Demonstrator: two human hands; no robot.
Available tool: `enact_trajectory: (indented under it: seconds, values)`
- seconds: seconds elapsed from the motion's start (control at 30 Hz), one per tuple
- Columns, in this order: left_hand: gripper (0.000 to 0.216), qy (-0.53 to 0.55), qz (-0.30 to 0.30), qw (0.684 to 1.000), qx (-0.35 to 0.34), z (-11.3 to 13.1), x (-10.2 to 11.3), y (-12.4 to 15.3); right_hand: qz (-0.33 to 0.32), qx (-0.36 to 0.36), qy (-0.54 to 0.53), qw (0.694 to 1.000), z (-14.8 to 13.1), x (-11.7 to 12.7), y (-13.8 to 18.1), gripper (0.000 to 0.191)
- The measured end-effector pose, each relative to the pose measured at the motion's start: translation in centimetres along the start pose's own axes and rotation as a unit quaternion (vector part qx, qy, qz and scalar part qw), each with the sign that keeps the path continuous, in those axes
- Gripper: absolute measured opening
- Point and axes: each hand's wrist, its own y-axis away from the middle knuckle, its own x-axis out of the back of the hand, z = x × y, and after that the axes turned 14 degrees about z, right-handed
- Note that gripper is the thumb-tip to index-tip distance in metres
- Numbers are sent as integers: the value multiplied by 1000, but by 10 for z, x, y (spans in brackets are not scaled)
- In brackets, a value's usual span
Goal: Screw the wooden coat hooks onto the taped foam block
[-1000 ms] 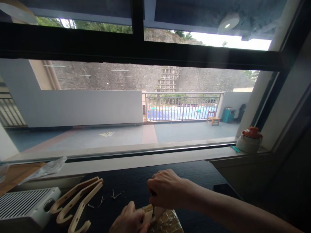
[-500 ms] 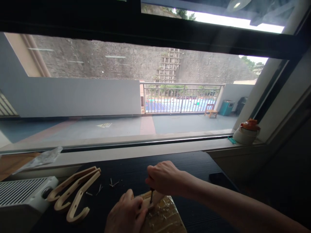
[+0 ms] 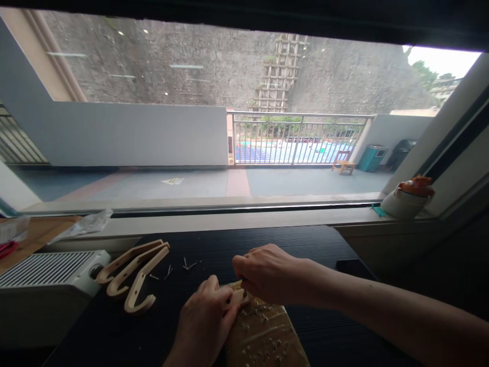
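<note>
My left hand (image 3: pixel 208 316) is closed on a pale wooden hook (image 3: pixel 237 296), pressing it against a tape-wrapped block (image 3: pixel 267 339) dotted with small holes and bumps. Most of this hook is hidden by my hands. Wrapped in my right hand (image 3: pixel 263 272) is a screwdriver, its grip covered by the fingers; only a short dark bit of the shaft (image 3: pixel 245 293) shows, pointing down at the wood. To the left lie three bent wooden hooks (image 3: pixel 139 285) with holes in them. Several loose screws (image 3: pixel 187 264) are scattered between those hooks and my hands.
The black table (image 3: pixel 317 326) stands against a window sill (image 3: pixel 260 219). A dark phone-like slab (image 3: pixel 351 266) lies behind my right forearm. A white radiator (image 3: pixel 53 270) is at the left edge; an orange-topped pot (image 3: pixel 408 199) sits at the sill's right end.
The view has tilted down and shifted slightly left. My right hand sits lower over the wood, and less of the screwdriver shaft shows. My left hand keeps its hold.
</note>
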Motion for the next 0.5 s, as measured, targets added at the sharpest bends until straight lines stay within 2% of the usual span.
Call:
enact_trajectory:
  seconds: [0.1, 0.17, 0.23, 0.3, 0.37, 0.43, 0.5]
  values:
    - [15, 6, 9, 1000, -14, -2, -3, 1, 31, -120, 3, 992, 3, -10, -1, 22]
    - [16, 36, 23, 999, -13, -5, -6, 3, 47, -168, 4, 985, 8, -13, 1, 25]
    - [46, 116, 46, 992, 7, -11, -10, 6, 60, -182, -26, 981, 17, -14, 6, 25]
    - [71, 235, 82, 967, 54, -19, -18, 9, 91, -203, -111, 969, 26, -16, 16, 24]
    - [80, 354, 109, 923, 103, -26, -27, 13, 144, -245, -243, 928, 35, -22, 27, 22]
    - [81, 457, 100, 872, 140, -30, -38, 16, 188, -275, -381, 862, 39, -33, 38, 22]
    - [79, 535, 64, 825, 168, -29, -49, 18, 235, -298, -484, 788, 37, -48, 45, 24]
